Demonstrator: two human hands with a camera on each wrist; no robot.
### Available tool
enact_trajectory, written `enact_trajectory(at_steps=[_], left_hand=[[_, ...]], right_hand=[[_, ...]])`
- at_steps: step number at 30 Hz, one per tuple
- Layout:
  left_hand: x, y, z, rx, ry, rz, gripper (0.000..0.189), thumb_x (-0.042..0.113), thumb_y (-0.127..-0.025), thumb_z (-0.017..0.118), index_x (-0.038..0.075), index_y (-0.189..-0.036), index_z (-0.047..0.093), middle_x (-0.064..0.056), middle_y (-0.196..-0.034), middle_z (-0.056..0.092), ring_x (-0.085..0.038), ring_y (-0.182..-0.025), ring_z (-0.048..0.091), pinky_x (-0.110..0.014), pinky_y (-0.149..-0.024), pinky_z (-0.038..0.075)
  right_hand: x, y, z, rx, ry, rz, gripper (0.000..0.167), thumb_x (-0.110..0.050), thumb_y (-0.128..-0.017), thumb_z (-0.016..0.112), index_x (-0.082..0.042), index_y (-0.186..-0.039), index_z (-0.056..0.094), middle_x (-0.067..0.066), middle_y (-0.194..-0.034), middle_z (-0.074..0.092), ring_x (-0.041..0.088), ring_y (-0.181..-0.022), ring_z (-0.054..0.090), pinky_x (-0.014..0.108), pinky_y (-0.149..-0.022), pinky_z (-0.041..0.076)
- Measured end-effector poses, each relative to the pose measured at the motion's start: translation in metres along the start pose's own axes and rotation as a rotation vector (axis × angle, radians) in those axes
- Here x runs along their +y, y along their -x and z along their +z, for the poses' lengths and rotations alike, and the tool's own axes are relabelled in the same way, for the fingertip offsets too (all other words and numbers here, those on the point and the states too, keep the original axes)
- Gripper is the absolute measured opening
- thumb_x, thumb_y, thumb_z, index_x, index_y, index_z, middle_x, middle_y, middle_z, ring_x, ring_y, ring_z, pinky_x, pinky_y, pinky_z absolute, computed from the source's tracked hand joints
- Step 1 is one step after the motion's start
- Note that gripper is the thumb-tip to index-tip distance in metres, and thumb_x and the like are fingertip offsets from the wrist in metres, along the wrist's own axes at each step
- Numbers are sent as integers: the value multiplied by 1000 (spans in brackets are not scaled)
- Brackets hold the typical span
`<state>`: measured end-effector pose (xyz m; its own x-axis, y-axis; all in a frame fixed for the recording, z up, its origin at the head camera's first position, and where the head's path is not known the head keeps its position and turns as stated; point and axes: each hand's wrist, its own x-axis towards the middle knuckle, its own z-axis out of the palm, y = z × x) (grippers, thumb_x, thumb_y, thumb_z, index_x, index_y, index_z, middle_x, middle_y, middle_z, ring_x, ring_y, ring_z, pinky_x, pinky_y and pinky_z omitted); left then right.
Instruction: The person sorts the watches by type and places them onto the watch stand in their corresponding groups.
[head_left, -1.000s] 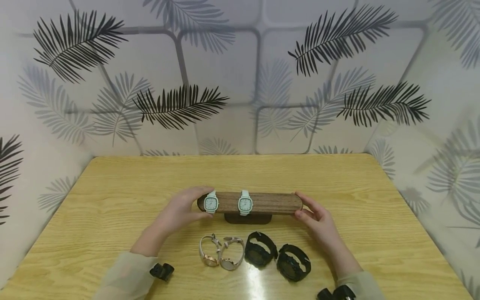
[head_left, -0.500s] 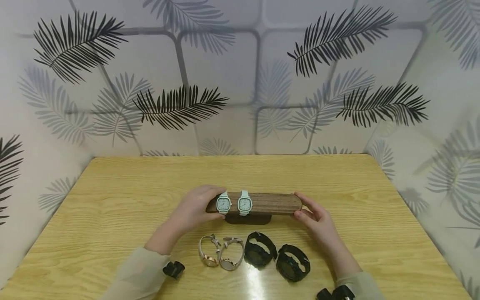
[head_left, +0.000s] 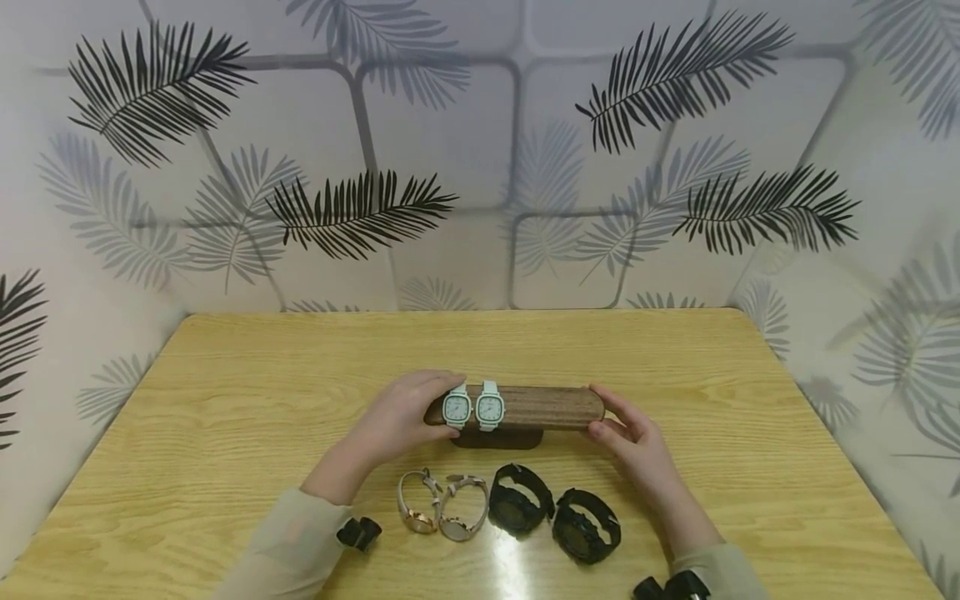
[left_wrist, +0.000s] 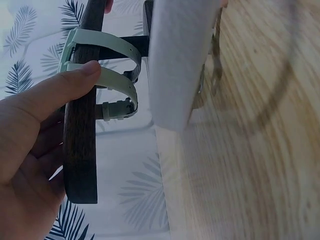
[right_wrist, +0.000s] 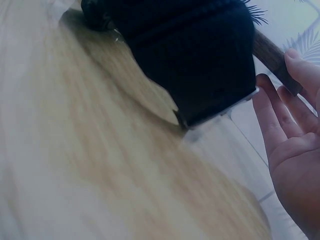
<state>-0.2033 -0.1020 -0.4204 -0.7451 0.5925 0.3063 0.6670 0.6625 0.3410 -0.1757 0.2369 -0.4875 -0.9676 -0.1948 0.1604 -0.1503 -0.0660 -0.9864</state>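
Note:
A dark wooden watch stand (head_left: 553, 408) with a rounded bar on a low base stands mid-table in the head view. Two pale green watches with square faces hang side by side on the bar's left part. My left hand (head_left: 399, 418) pinches the outer watch (head_left: 457, 409), thumb in front and fingers behind the bar. In the left wrist view the thumb presses on that watch's strap (left_wrist: 116, 81). The inner watch (head_left: 490, 409) sits just to the right, slightly apart. My right hand (head_left: 643, 454) grips the bar's right end between thumb and fingers.
In front of the stand lie two thin-strapped watches with rose-gold cases, a left one (head_left: 420, 522) and a right one (head_left: 454, 530). To their right are two black watches, one nearer the stand (head_left: 516, 510) and one farther right (head_left: 581, 537). A patterned backdrop rises behind the table (head_left: 247, 367).
My left hand has slid the outer watch rightward along the bar, close to the inner one. The right hand and the stand have stayed in place.

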Motion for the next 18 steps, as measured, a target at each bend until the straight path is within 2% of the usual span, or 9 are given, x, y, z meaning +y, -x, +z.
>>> enact_trajectory(at_steps=[8, 18], left_hand=[[4, -5, 0, -60, 18, -20, 69, 25, -75, 83, 5, -134, 54, -9, -134, 55, -26, -123, 51, -42, -107, 37], [5, -5, 1, -67, 13, -23, 71, 25, -76, 82, 5, -137, 51, -10, -136, 53, -28, -126, 47, -44, -109, 33]], right_hand=[[1, 0, 0, -9, -33, -19, 53, 2, -93, 58, 2, -142, 39, 11, -143, 42, 18, -112, 59, 35, -93, 50], [0, 1, 1, -16, -53, -20, 53, 3, -93, 58, 3, -143, 38, 14, -145, 39, 19, -112, 59, 35, -93, 50]])
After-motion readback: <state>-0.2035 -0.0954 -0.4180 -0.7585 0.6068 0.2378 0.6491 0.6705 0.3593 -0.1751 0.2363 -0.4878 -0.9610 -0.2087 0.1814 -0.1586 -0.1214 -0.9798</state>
